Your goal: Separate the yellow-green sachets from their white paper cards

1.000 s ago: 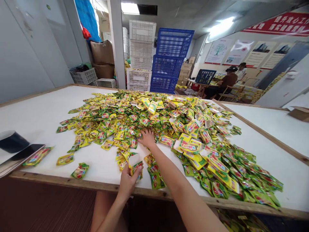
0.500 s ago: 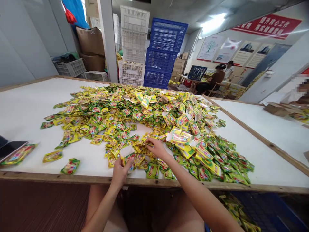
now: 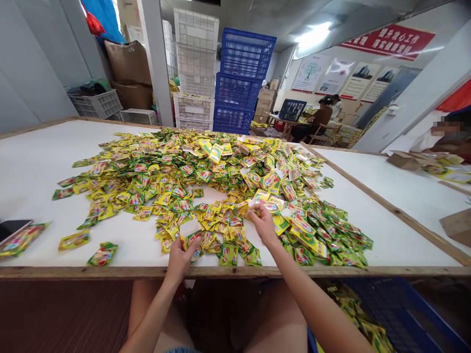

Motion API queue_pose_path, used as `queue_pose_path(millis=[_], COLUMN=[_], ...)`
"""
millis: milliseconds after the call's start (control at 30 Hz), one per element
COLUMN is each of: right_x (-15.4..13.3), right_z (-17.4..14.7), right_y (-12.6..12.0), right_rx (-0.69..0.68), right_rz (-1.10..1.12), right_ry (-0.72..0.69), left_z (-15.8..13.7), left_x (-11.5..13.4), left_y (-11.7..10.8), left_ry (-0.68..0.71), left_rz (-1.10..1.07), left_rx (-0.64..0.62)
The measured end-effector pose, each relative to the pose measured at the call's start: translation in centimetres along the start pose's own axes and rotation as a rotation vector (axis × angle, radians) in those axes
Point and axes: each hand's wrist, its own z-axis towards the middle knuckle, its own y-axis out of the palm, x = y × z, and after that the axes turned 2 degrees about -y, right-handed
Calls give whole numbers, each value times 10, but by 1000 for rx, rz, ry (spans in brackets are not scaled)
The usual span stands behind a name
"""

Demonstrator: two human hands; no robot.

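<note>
My left hand (image 3: 181, 257) is closed around a small carton (image 3: 191, 236), its white flap standing open at the top, just above the table's front edge. My right hand (image 3: 264, 224) is to the right of it, with thumb and fingers pinched on a small yellow packet (image 3: 243, 211) over the heap. Beneath and around both hands spreads a big pile of yellow and green packets (image 3: 176, 191). Several yellow cartons with open flaps (image 3: 303, 225) lie on the pile right of my right hand.
A wooden rim (image 3: 147, 272) edges the white table (image 3: 33, 157). At the left lie a phone (image 3: 14, 228) and a few loose packets (image 3: 103, 254). White crates (image 3: 195, 63) and blue crates (image 3: 241, 73) are stacked behind. Other people (image 3: 320, 115) sit further back. Below right is a blue crate (image 3: 415, 318) with packets.
My right hand has moved right across the pile, away from the carton, with its fingers still pinched. My left hand keeps hold of the carton. The view has shifted slightly.
</note>
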Motion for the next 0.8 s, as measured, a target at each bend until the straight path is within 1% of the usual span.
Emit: queue_pose_path(millis=[33,67,167,200,267,400,500,633,733,800], right_x=[-4,-7,-8,-7,-2,5,7,7,9,12], right_z=[-6,-13,-36,-42,-51,-55,-56,-59,-62,-66], right_y=[-4,-6,-8,-7,-4,0,6,14,15,13], right_rx=[8,-25,-229,-269,-304,-338,-330,-213,-153,-141], right_rz=[-13,-37,-158,-199,-235,-191,-196,-183,-94,-34], right_ry=[11,32,94,104,129,138,162,183,185,219], left_z=[0,-1,-2,-2,-2,-1,-1,0,-1,-1], left_x=[1,3,5,4,2,-5,-7,-7,-5,-4], left_y=[0,1,2,2,1,-1,-1,-1,-1,-1], left_ry=[-3,-6,-16,-17,-15,-22,-29,-28,-35,-39], left_rz=[-1,-4,-12,-12,-17,-40,-47,-47,-27,-25], left_rx=[-5,-11,-25,-26,-32,-56,-55,-60,-64,-65])
